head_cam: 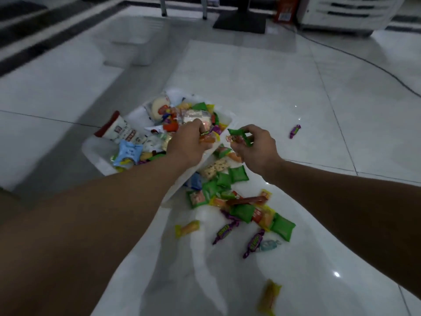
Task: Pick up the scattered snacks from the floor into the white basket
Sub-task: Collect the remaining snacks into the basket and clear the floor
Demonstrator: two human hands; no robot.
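Our left grip [189, 142] is curled round a few candies [206, 139] over the basket [95, 153], which is heaped with snacks [159, 115]. Just beside it, our right grip [255, 145] pinches a green packet [239, 135] and a red wrapper [230, 139], with the loose pile [230, 201] on the floor [296, 76] below and nearer us. A purple candy [295, 131] lies alone well to the right of that grip, and a yellow one [270, 297] nearest us.
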